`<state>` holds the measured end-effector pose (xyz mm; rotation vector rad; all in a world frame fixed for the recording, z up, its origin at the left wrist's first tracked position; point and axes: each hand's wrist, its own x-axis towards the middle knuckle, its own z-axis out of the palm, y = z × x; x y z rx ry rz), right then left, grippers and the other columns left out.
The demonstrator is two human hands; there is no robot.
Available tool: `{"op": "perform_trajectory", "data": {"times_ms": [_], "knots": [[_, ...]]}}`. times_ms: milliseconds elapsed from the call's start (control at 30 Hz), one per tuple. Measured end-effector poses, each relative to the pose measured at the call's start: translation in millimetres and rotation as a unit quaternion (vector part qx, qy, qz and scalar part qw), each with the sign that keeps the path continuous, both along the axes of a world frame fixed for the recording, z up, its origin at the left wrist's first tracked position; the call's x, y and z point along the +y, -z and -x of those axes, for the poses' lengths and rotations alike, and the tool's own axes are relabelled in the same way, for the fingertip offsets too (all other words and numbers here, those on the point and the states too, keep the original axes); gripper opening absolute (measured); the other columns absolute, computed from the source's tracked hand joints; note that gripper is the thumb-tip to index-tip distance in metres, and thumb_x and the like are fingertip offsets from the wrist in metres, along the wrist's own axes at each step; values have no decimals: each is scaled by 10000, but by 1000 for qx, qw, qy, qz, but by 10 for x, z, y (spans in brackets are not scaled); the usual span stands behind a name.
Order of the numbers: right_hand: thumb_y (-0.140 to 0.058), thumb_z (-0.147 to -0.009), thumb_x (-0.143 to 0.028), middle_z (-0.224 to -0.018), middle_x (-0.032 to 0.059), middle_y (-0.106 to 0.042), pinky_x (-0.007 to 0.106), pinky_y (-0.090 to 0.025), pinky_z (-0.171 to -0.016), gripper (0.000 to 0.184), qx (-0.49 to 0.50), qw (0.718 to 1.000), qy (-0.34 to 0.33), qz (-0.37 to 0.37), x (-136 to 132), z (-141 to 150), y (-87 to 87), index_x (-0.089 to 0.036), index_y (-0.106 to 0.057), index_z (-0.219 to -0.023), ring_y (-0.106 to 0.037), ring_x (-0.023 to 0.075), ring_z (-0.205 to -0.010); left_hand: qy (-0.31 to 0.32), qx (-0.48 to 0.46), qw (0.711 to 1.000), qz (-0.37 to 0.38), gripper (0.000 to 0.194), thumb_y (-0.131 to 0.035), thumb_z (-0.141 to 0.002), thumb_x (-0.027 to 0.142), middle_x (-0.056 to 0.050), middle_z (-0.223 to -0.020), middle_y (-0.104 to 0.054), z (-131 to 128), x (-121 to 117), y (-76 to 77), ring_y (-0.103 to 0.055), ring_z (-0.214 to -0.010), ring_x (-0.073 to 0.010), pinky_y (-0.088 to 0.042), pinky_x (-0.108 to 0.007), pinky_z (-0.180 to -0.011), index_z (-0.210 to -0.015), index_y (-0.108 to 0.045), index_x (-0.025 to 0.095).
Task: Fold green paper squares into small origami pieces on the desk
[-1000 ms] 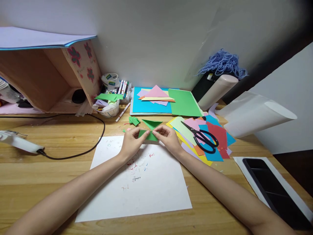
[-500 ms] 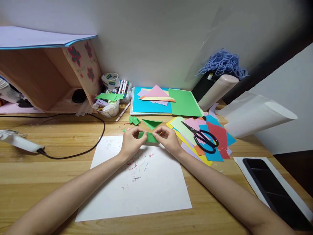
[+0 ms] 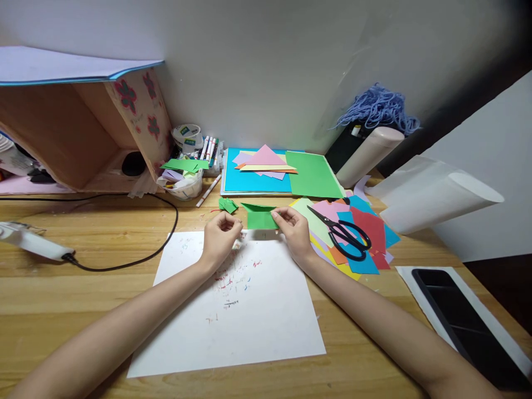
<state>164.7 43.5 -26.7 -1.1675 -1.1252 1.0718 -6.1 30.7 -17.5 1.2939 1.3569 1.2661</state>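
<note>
At lower centre lies a large white paper sheet (image 3: 233, 338) with coloured marks. Mid-frame, your left hand (image 3: 219, 239) has thumb and fingertips together, just beside the small rectangular green paper (image 3: 260, 221), whose right edge your right hand (image 3: 296, 234) clamps. A folded green paper triangle (image 3: 256, 208) shows beyond.

Wooden tabletop (image 3: 75, 310) against a smooth grey wall (image 3: 257, 72).

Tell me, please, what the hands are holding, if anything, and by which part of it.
The right hand pinches a small, green, rectangular piece of paper by its right edge; nothing can be seen held in the left hand.
</note>
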Motion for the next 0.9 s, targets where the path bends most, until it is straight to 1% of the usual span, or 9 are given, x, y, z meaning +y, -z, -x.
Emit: {"op": "perform_trajectory", "data": {"times_ms": [67, 100, 167, 233, 300, 333, 500, 733, 900], "knots": [[-676, -675, -389, -695, 13, -565, 203, -414, -432, 251, 11, 1000, 8, 3, 23, -3, 15, -163, -607, -760, -498, 120, -607, -8, 12, 1000, -16, 82, -536, -719, 198, 19, -625, -534, 1, -6, -11, -529, -530, -96, -457, -225, -536, -656, -500, 157], [-679, -673, -386, -694, 11, -563, 202, -412, -429, 250, 13, 1000, 6, 5, 28, -1, 18, -163, -608, -761, -493, 116, -598, -9, 30, 999, -36, 74, -540, -733, 210, 11, -664, -540, -2, -12, -18, -546, -582, -106, -469, -234, -573, -692, -505, 160], [-683, -673, -377, -686, 6, -554, 203, -409, -429, 244, 6, 1000, -9, 6, 26, 8, 15, -164, -611, -769, -487, 111, -582, 4, 86, 992, -95, 125, -590, -732, 243, -21, -811, -557, -16, -31, -36, -575, -764, -144, -486, -266, -678, -806, -518, 172], [-684, -677, -367, -679, 1, -548, 208, -410, -433, 236, -8, 999, -31, 5, 13, 19, 8, -168, -612, -782, -488, 110, -573, 40, 157, 974, -156, 307, -686, -666, 259, -58, -985, -539, -35, -50, -53, -537, -962, -195, -477, -311, -777, -916, -520, 188], [-681, -685, -360, -690, 4, -559, 214, -418, -445, 227, -22, 998, -52, 3, 0, 24, 7, -172, -611, -790, -500, 114, -576, 80, 203, 958, -188, 404, -738, -625, 260, -67, -1033, -530, -50, -62, -62, -509, -1015, -213, -461, -339, -818, -958, -518, 200], [-677, -691, -360, -705, 9, -570, 218, -425, -455, 223, -28, 998, -60, 2, -5, 24, 9, -174, -609, -794, -509, 117, -585, 95, 215, 953, -193, 398, -741, -629, 257, -60, -1014, -541, -53, -65, -63, -515, -997, -208, -456, -342, -818, -955, -520, 202], [-667, -705, -359, -739, 21, -585, 220, -432, -474, 219, -40, 997, -73, 1, -7, 13, 20, -176, -605, -808, -514, 114, -587, 106, 230, 949, -188, 252, -704, -692, 233, -25, -903, -585, -44, -60, -53, -544, -895, -172, -450, -314, -773, -886, -548, 195], [-646, -726, -371, -707, 6, -564, 213, -420, -471, 230, -14, 997, -76, 13, -20, 29, -33, -179, -596, -843, -513, 112, -591, 113, 188, 963, -156, 224, -691, -706, 260, -40, -918, -586, -40, -59, -39, -551, -900, -177, -470, -320, -765, -885, -575, 192], [-565, -791, -414, -655, -21, -555, 212, -397, -459, 266, 12, 996, -91, 14, -22, 28, -50, -184, -573, -926, -499, 89, -514, 105, 154, 977, -107, 224, -667, -725, 316, -48, -933, -581, -37, -47, 0, -559, -889, -179, -476, -331, -774, -887, -584, 186]]}}
